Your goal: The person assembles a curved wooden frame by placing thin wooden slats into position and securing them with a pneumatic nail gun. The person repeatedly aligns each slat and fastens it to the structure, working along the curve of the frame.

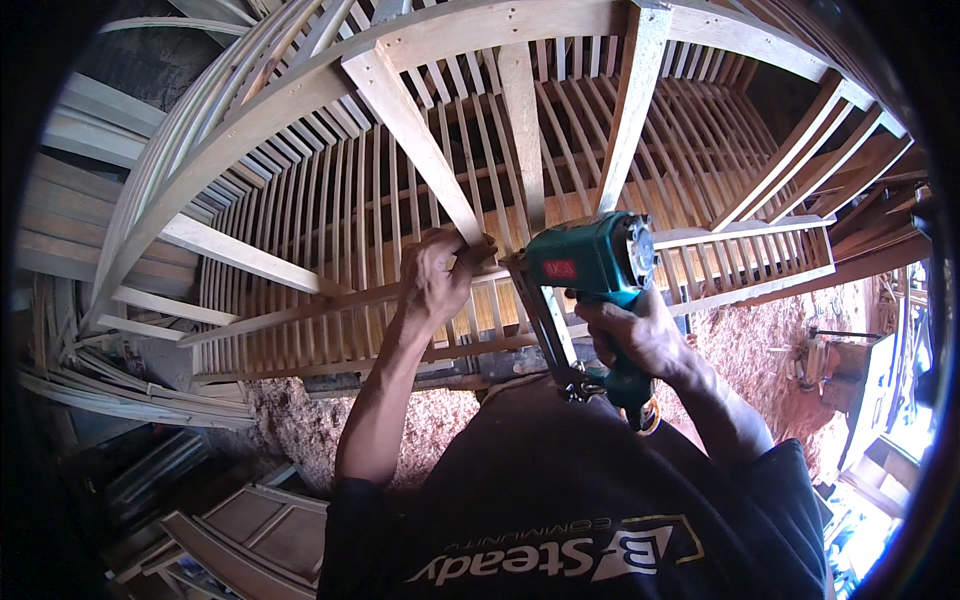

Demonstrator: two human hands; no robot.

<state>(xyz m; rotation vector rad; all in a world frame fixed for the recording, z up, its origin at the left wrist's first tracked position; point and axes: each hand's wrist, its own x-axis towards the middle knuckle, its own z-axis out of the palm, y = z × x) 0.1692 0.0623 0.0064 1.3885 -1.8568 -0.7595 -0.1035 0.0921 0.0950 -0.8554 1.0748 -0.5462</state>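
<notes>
My right hand is wrapped round the grip of a green nail gun. The gun's nose points left, against or very near the wooden rail where the slanting slats meet it. My left hand is closed round the lower end of a flat wooden slat, close to that rail. The slat's upper end meets a large arched wooden frame. Two more slats, a middle one and a right one, run from the arch down toward the rail.
Beneath the arch lies a slatted wooden piece with many thin bars. Curved strips and stacked boards lie at the left. Shavings cover the floor. Framed panels sit at lower left, and a bench-like stand at right.
</notes>
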